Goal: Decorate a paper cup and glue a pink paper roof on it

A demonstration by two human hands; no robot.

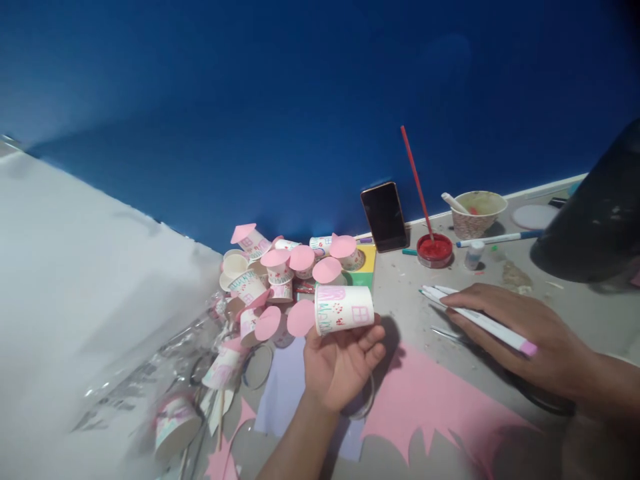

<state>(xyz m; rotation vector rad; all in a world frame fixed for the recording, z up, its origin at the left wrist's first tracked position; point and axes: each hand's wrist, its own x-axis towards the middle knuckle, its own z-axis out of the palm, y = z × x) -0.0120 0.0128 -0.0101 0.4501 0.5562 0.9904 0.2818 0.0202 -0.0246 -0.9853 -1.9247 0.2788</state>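
Observation:
My left hand (340, 363) is palm up and holds a white paper cup (344, 309) lying on its side, decorated with pink and green drawn windows and a pink paper disc (301, 318) at its left end. My right hand (525, 333) rests palm down on the grey table (400, 293) with white markers (480, 320) held under its fingers, one with a pink end. Behind the left hand lies a pile of similar decorated cups (280, 273) with pink roofs.
A phone (384, 217) leans on the blue wall. Near it are a red paint lid (435, 249) with a red brush (416, 180), a patterned bowl (477, 212), a small bottle (473, 255) and a blue pen (500, 238). Pink cut paper (435, 407) lies in front. Clear plastic wrap (150, 373) lies left.

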